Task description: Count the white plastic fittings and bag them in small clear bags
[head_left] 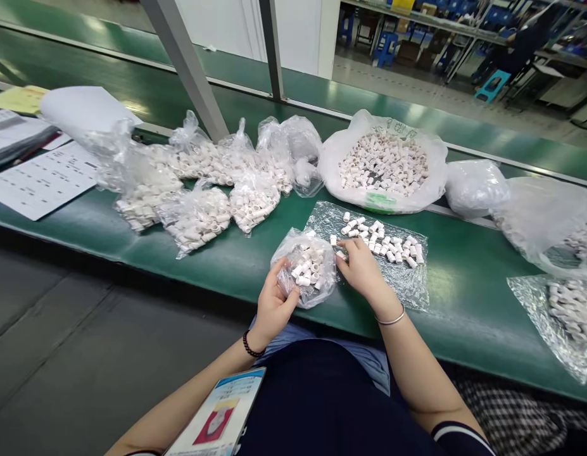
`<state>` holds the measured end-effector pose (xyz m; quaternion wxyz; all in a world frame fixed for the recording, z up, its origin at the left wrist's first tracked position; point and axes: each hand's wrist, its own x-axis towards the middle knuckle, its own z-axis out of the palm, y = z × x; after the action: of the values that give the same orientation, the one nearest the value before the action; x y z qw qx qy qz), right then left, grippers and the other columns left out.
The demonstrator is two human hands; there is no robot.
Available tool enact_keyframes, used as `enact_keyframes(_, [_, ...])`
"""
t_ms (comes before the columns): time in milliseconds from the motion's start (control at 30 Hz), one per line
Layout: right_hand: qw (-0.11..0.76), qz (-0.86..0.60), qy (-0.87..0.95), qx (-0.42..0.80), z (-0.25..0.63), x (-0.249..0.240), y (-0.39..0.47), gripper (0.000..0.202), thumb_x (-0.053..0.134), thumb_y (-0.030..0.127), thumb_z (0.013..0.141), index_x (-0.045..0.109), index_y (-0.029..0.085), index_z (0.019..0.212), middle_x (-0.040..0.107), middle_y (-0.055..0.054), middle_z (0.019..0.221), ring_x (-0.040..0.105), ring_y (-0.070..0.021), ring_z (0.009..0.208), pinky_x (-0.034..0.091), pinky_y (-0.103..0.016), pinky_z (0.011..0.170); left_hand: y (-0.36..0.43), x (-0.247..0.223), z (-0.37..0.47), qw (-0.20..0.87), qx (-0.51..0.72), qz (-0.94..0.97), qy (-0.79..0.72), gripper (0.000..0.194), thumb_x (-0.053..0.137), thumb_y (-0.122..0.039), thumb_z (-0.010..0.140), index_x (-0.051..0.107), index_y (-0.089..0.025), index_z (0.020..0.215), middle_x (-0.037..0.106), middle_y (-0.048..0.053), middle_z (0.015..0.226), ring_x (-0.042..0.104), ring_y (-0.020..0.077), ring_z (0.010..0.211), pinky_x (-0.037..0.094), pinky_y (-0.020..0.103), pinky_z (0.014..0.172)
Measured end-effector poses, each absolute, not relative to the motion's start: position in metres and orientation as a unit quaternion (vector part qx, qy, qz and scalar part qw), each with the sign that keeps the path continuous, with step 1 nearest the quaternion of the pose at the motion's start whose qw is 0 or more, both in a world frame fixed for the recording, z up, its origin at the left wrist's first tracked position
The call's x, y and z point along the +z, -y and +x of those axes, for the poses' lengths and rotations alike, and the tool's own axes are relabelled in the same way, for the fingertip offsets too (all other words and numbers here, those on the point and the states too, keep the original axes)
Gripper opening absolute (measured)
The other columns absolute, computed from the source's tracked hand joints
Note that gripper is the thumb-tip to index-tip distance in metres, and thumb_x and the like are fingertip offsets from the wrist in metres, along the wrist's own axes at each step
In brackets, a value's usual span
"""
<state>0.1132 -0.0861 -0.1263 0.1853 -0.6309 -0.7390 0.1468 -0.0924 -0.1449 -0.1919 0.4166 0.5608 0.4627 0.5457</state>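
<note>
An open clear bag (324, 292) with small white tubular pieces (306, 271) inside stands at the green bench's front edge. My left hand (273, 301) grips its left rim, thumb and fingers closed on the plastic. To the right of the bag, my right hand (359, 267) has its thumb and index finger near a couple of white pieces; whether it pinches one is too small to tell. Behind and beside that hand, more loose white pieces (392, 248) lie on a flat clear plastic sheet (411, 290).
Several filled clear bags (198, 218) sit at the back left, beside printed papers (46, 180). A large open bag of white pieces (383, 161) stands behind the sheet. More bags (544, 215) lie on the right. A metal post (186, 63) rises behind the bench (217, 278).
</note>
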Motion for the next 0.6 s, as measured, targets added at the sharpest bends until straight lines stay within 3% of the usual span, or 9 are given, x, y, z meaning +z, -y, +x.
enact_keyframes(67, [0.128, -0.648, 0.736, 0.148, 0.118, -0.130, 0.083, 0.030, 0.052, 0.019, 0.090, 0.060, 0.013, 0.119, 0.059, -0.015, 0.113, 0.057, -0.0276, 0.105, 0.048, -0.040, 0.091, 0.144, -0.193, -0.091, 0.413, 0.546, 0.561, -0.466, 0.063, 0.061, -0.029, 0.088, 0.037, -0.019, 0.145, 0.051, 0.018, 0.142, 0.055, 0.0271, 0.128, 0.052, 0.040, 0.102])
enact_keyframes(267, [0.116, -0.627, 0.762, 0.116, 0.100, -0.119, 0.064, 0.042, 0.036, 0.014, 0.095, 0.055, 0.018, 0.132, 0.052, -0.014, 0.113, 0.057, -0.0232, 0.096, 0.047, -0.034, 0.084, 0.144, -0.193, -0.089, 0.427, 0.554, 0.540, -0.469, 0.058, 0.061, -0.032, 0.089, 0.042, -0.020, 0.142, 0.052, 0.018, 0.140, 0.055, 0.0289, 0.128, 0.052, 0.043, 0.101])
enact_keyframes(400, [0.063, -0.610, 0.779, 0.131, 0.090, -0.120, 0.053, 0.028, 0.046, 0.020, 0.094, 0.065, 0.019, 0.114, 0.052, -0.013, 0.113, 0.057, -0.0207, 0.086, 0.047, -0.031, 0.079, 0.144, -0.187, -0.091, 0.451, 0.556, 0.524, -0.461, 0.057, 0.062, -0.034, 0.090, 0.042, -0.021, 0.141, 0.054, 0.016, 0.138, 0.058, 0.0275, 0.123, 0.056, 0.039, 0.095])
enact_keyframes(500, [0.075, -0.612, 0.776, 0.133, 0.093, -0.123, 0.052, 0.026, 0.046, 0.019, 0.094, 0.066, 0.017, 0.110, 0.055, -0.013, 0.106, 0.058, -0.0208, 0.084, 0.048, -0.032, 0.079, 0.145, -0.183, -0.091, 0.450, 0.559, 0.525, -0.458, 0.056, 0.062, -0.035, 0.090, 0.042, -0.023, 0.141, 0.054, 0.016, 0.138, 0.061, 0.0267, 0.119, 0.057, 0.037, 0.092])
enact_keyframes(600, [0.131, -0.624, 0.761, 0.118, 0.101, -0.116, 0.062, 0.034, 0.037, 0.018, 0.097, 0.059, 0.015, 0.123, 0.056, -0.015, 0.112, 0.059, -0.0235, 0.099, 0.049, -0.036, 0.089, 0.147, -0.179, -0.091, 0.444, 0.563, 0.524, -0.460, 0.057, 0.062, -0.037, 0.089, 0.044, -0.023, 0.141, 0.054, 0.016, 0.137, 0.066, 0.0248, 0.108, 0.059, 0.037, 0.088])
